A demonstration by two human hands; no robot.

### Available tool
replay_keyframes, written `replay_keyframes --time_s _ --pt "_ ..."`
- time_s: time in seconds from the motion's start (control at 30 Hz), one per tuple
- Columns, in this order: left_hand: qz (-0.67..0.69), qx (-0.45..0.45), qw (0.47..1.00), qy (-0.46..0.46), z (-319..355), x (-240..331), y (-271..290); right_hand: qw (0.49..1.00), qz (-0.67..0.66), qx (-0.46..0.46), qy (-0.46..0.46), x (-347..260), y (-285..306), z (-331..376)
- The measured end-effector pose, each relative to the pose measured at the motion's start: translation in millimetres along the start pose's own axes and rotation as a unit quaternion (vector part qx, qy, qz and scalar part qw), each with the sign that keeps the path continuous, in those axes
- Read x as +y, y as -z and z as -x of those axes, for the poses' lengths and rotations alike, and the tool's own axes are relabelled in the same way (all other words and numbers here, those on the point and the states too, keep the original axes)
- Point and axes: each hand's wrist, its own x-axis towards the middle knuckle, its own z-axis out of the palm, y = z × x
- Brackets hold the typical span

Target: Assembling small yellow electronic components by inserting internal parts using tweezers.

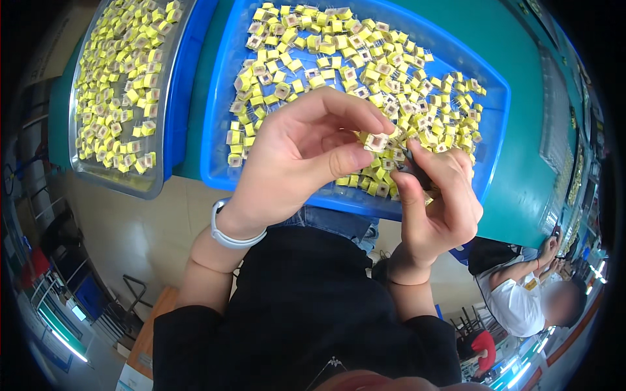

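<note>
Yellow component (376, 143) in left fingers (351, 160), dark tool (417, 172) in right fingers (410, 197)

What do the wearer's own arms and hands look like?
The left hand and the right hand are bare, without gloves. A narrow, pale white-grey band circles the left wrist; none shows on the right. Short black fabric sleeves leave the forearms uncovered.
</note>
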Motion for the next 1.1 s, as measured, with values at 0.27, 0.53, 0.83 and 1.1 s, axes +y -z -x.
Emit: replay_keyframes --time_s 0.27,0.53,0.83,1.1 --pt "-0.039 -0.024 0.999 -0.022 0 -1 0 0.997 0.034 -0.003 0.074 7 0 -3" --pt "-0.037 -0.018 0.999 -0.017 1 -2 2 0.998 0.04 0.003 0.044 0 -1 -1" --pt "-0.043 0.009 0.999 -0.008 2 0 -8 0.999 0.042 0.0 0.022 -2 0 0" --pt "-0.02 -0.034 0.999 0.029 6 6 0 1.0 0.006 0.0 0.008 -1 -1 -1"
